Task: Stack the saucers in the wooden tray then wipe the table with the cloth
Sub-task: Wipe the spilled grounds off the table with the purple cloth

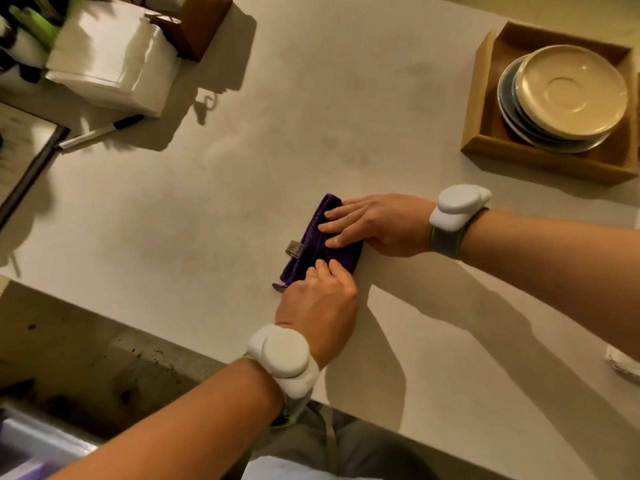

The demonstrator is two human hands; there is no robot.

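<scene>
Two hands work at the middle of a pale, matte table (pixel 242 188) lit warmly from above, so your forearms throw long hard shadows toward the near edge. Far left: a stack of white napkins (pixel 110 60) beside a brown box (pixel 204 22), with a black-capped marker (pixel 100 131) lying just in front of them. Far right: the wooden tray (pixel 479 98) sits flat on the table, well apart from your hands, holding the saucers (pixel 571 91) in one slightly offset stack, a cream one on top and bluish ones beneath. Below the table's near-left edge a stained concrete floor shows. The purple cloth (pixel 311 247) lies folded into a narrow strip on the table, a small grey tag sticking out of its left side. Your right hand (pixel 377 225) lies flat, fingers extended and pressed down on the far half of the cloth. Your left hand (pixel 318 306) is curled, fingertips pinching the near end of the cloth. Both wrists carry white wrist units (pixel 282 358).
</scene>
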